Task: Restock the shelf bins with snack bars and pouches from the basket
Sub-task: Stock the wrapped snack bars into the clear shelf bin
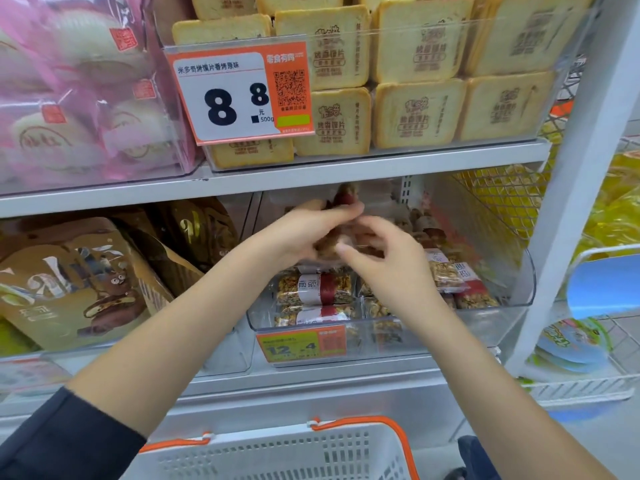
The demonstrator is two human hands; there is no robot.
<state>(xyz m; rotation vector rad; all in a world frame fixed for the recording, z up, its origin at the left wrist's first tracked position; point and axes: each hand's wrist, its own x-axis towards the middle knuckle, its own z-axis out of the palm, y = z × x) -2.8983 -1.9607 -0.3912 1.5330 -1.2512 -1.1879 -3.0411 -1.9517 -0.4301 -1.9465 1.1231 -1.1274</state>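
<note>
Nearest, low in frame: white perforated basket (277, 455) with orange rim and handles; its contents not visible from this angle. Dark sleeve (62, 441) on the left forearm.

Above it, a clear plastic bin (519, 296) on the lower shelf, orange price tag (301, 342) clipped to its front lip. Inside lie snack bars (315, 289): clear wrappers showing golden nut-and-grain filling, each with a white label band and a dark red stripe. They lie flat, side by side and stacked in layers, more heaped loosely toward the right rear of the bin.

Both hands meet over the bin's middle, above the stacked bars. Left hand (311, 230) has its fingers curled round a clump of brownish wrapped bars (343, 199), part of which sticks up past the fingertips; blurred, count unclear. Right hand (377, 258) is just beside it, fingers bent and thumb reaching toward the same clump; whether it truly grips or only touches, cannot tell.

Left of the bin: tan pouches (69, 282) with a cartoon figure, leaning upright in the neighbouring bin.

Upper shelf, farther: toast-shaped packs (415, 43) stacked in a clear bin, a large orange-and-white tag (239, 95) reading 8.8 in front. Pink bagged buns (69, 98) at far left. Yellow packs (616, 209) behind wire mesh at right.
</note>
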